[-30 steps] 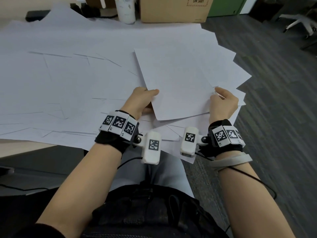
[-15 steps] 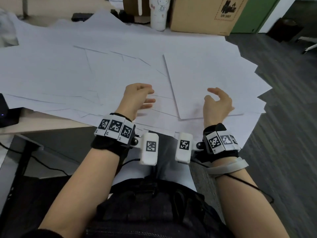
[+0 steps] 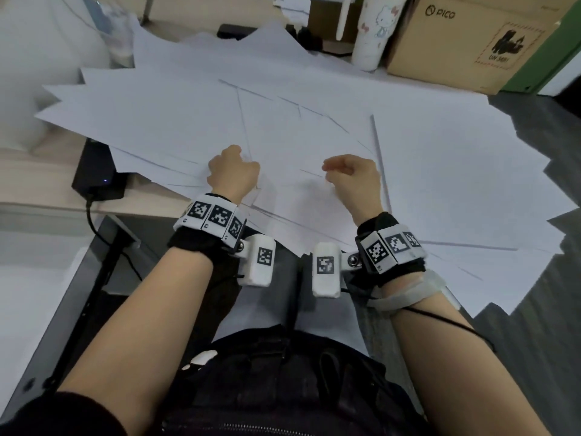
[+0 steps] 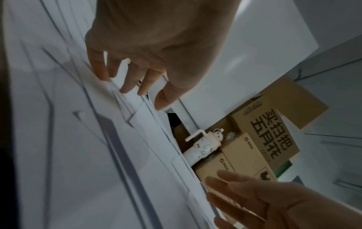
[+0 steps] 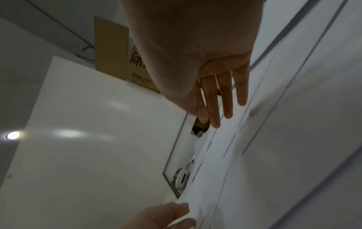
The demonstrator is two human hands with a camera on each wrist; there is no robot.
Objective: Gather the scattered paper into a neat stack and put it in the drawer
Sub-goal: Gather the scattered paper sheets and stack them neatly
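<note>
Many white paper sheets (image 3: 195, 121) lie fanned and overlapping across the desk, some hanging over its near and right edges. One squared sheet (image 3: 456, 171) lies on top at the right. My left hand (image 3: 232, 165) is over the near middle of the spread; in the left wrist view its hand (image 4: 129, 89) points its fingers down, the tips touching sheet edges. My right hand (image 3: 342, 168) hovers just beside it, left of the squared sheet; its fingers (image 5: 227, 108) are straight and close to the paper. Neither hand holds a sheet. No drawer is in view.
A white cartoon tumbler (image 3: 374, 33) and a cardboard box (image 3: 471, 39) stand at the desk's far right. A black device (image 3: 97, 171) with a blue light and cable sits at the left near edge. Dark floor (image 3: 550, 341) lies to the right.
A second ago both hands held the squared sheet by its near corners. They let it go and moved left, closer together, onto the sheets in the middle.
</note>
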